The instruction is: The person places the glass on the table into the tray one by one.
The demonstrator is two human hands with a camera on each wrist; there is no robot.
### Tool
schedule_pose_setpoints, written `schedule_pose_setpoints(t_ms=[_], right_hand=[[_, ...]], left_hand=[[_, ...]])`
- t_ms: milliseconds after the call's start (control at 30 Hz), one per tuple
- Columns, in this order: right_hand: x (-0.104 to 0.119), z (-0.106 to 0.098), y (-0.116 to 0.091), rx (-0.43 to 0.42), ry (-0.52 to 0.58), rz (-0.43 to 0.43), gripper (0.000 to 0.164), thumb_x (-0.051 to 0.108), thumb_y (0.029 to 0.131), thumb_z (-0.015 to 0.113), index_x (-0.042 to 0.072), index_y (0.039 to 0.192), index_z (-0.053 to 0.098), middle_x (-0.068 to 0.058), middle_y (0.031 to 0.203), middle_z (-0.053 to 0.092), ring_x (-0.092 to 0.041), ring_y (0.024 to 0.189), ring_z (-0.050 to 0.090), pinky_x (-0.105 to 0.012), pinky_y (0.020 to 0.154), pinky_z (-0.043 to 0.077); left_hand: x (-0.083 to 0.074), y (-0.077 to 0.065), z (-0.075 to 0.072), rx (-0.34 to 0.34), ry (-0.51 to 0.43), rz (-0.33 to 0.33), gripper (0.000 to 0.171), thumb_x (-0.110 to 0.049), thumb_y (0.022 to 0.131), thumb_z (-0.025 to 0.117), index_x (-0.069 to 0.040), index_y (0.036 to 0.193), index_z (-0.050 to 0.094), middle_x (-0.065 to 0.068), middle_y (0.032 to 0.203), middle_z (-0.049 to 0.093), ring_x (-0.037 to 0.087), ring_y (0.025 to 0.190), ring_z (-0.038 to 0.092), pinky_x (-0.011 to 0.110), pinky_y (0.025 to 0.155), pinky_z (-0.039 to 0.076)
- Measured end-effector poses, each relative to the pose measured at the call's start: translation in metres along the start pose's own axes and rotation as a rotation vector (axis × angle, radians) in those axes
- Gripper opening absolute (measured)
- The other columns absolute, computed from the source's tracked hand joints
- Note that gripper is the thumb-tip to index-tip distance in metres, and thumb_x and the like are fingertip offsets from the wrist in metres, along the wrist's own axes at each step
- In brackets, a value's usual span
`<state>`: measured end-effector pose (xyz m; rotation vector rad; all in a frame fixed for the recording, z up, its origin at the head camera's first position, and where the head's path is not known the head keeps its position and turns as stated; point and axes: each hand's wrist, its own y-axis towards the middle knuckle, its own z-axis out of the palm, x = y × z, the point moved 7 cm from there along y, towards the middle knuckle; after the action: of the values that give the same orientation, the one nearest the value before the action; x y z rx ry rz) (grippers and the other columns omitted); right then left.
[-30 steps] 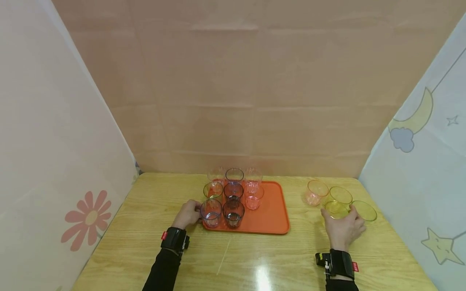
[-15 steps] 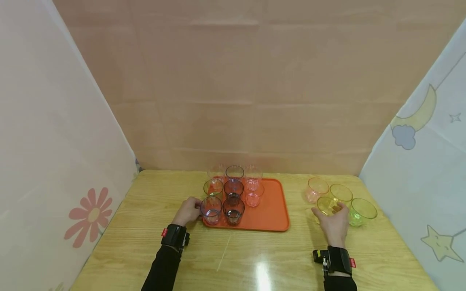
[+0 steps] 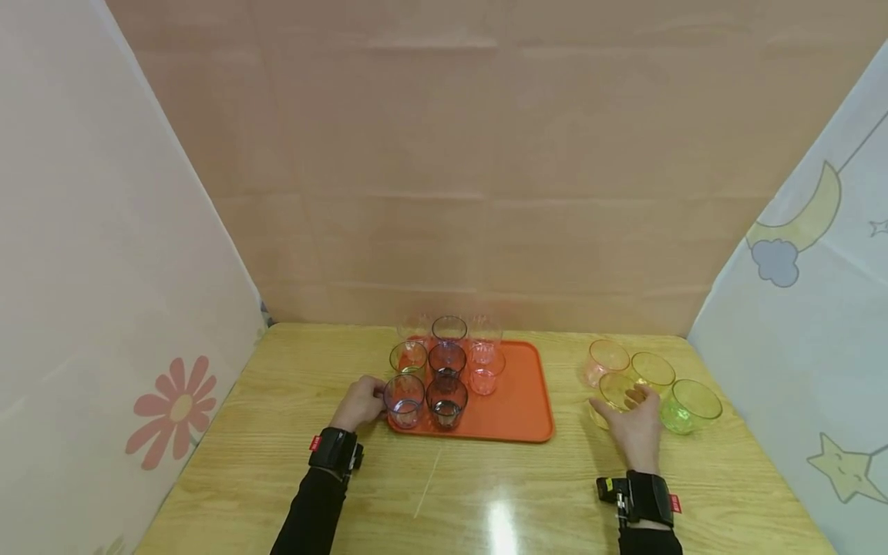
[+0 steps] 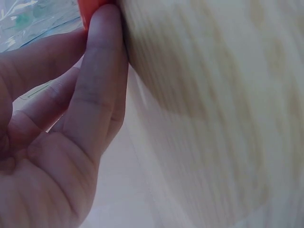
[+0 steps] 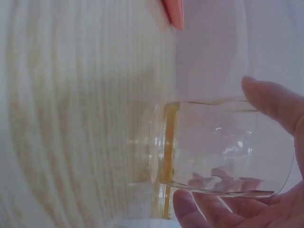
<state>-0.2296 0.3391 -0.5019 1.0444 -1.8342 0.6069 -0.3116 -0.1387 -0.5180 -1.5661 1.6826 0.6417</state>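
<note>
My left hand [image 3: 359, 404] pinches the left edge of an orange tray [image 3: 523, 401]; in the left wrist view the thumb and fingers [image 4: 102, 52] meet at its rim. On the tray's left and middle stand several clear tinted cups, among them a lilac cup [image 3: 405, 401] beside that hand and a dark grey cup [image 3: 447, 402]. Over on the right, my right hand [image 3: 638, 432] holds a yellow cup [image 5: 213, 147] between thumb and fingers. The cup is upright, close to the tabletop; whether its base touches cannot be told.
Around the right hand stand an orange-pink cup [image 3: 598, 371], another yellow cup [image 3: 654, 368] and a green cup [image 3: 680, 415]. The wooden table [image 3: 499, 493] ends at a brown paper backdrop [image 3: 486, 193], with patterned sheets on both sides.
My right hand has moved left with the yellow cup, away from the green cup, which shows more fully now. The left hand keeps its place at the tray.
</note>
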Motion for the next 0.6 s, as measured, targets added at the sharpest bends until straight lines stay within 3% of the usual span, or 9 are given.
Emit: schedule_pose_setpoints(t_ms=[200,400,600], right_hand=[[0.008,0.004,0.001,-0.004,0.028,-0.054,0.099,0.027,0.081,0.081,-0.002,0.151,0.018,-0.030,0.140,0.042,-0.045,0.127,0.044,-0.052,0.099,0.041],[0.019,0.015,-0.003,0.051,0.043,-0.076,0.094,0.033,0.082,0.080,0.003,0.151,0.023,-0.023,0.143,0.044,-0.040,0.129,0.045,-0.040,0.094,0.041],[0.030,0.025,-0.009,0.106,0.091,-0.091,0.095,0.032,0.084,0.078,0.005,0.153,0.019,-0.022,0.146,0.040,-0.039,0.132,0.042,-0.046,0.099,0.041]], left_hand=[[0.000,0.001,0.002,0.010,-0.009,-0.004,0.016,0.010,0.083,0.060,0.002,0.090,0.072,0.006,0.073,0.063,0.015,0.064,0.060,0.026,0.055,0.050],[0.000,0.001,0.001,0.012,0.000,-0.001,0.015,0.009,0.084,0.061,0.001,0.091,0.072,0.006,0.074,0.064,0.015,0.065,0.060,0.026,0.055,0.049],[0.001,0.000,0.001,0.018,0.003,-0.002,0.016,0.010,0.085,0.061,0.002,0.093,0.072,0.006,0.076,0.065,0.015,0.067,0.060,0.026,0.056,0.049]])
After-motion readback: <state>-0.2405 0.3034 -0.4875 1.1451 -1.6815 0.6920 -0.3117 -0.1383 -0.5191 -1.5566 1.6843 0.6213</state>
